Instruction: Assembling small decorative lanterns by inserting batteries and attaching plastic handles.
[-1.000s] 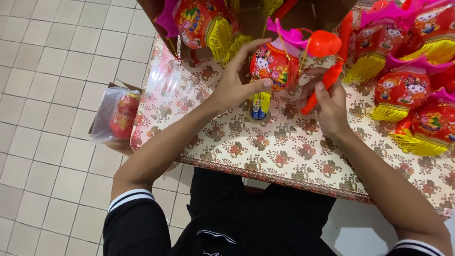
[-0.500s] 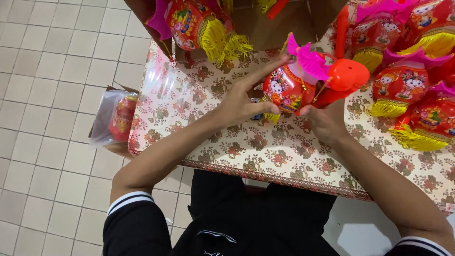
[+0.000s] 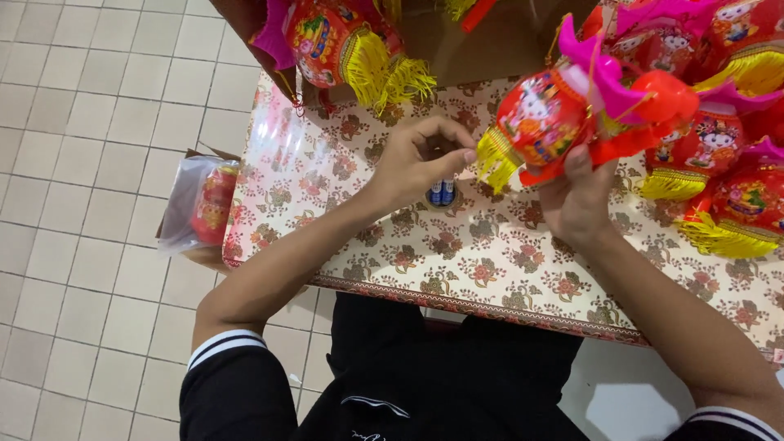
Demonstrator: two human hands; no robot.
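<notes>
My right hand (image 3: 577, 198) grips a red toy lantern (image 3: 549, 121) by its orange-red handle and holds it tilted above the table. The lantern has a pink top and a yellow fringe. My left hand (image 3: 422, 161) hovers just left of that fringe, fingers curled and pinched at the tips; whether they hold anything is unclear. Directly beneath the left hand, small blue batteries (image 3: 442, 193) stand on the floral tablecloth (image 3: 392, 253).
Several more red lanterns with yellow tassels (image 3: 727, 196) crowd the table's right side. Another lantern (image 3: 339, 41) lies at a brown cardboard box (image 3: 482, 41) at the back. A plastic-wrapped lantern (image 3: 204, 204) sits in a box beside the table's left edge, over a tiled floor.
My right hand has swung the lantern up and to the right. My left hand has let go of it and dropped toward the batteries on the table.
</notes>
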